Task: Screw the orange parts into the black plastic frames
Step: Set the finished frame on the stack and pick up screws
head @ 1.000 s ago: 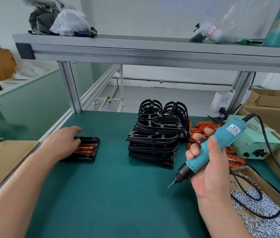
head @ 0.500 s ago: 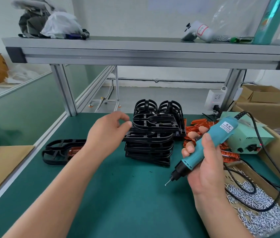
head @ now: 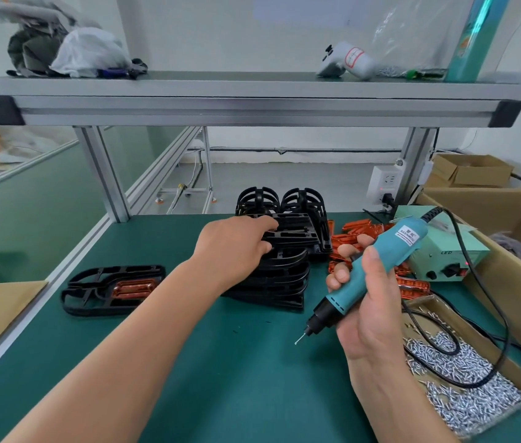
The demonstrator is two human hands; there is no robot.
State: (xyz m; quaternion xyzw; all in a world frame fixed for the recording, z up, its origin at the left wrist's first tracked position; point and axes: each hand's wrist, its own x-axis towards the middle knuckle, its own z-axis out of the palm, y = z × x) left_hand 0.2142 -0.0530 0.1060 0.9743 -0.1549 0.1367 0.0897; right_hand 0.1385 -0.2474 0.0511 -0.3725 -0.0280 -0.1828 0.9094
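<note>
left hand (head: 237,247): is reaching across the centre of the frame to the frame stack (head: 272,289); its fingers are stretching fairly straight over the top frame (head: 297,230), and its thumb is lying at that frame's curved front edge; whether it is pinching the frame cannot be told
right hand (head: 371,314): is curling fully round the electric screwdriver (head: 348,292) at right of centre, with its thumb pressing along the barrel
electric screwdriver: teal body, is tilting with its bit pointing down and left; the tip is hanging above the green mat (head: 221,362), touching nothing
frame stack: black plastic frames, lying flat 1 on another at the centre of the mat; 2 upright frames (head: 304,199) are standing on edge just behind
single frame (head: 115,270): is lying flat at left of centre, well apart from the stack, with 1 orange part (head: 131,287) sitting in its opening
loose orange parts (head: 358,228): are lying in a pile just right of the stack, partly hidden behind the right hand
screws (head: 470,369): silver, are lying heaped in an open cardboard box (head: 425,302) at lower right
cable (head: 507,330): black, is running from the screwdriver's upper end and looping over the box
power unit (head: 444,251): pale green, is sitting at right beyond the hand
shelf (head: 252,103): aluminium, is spanning the upper frame, carrying a white bag (head: 90,52) at upper left
</note>
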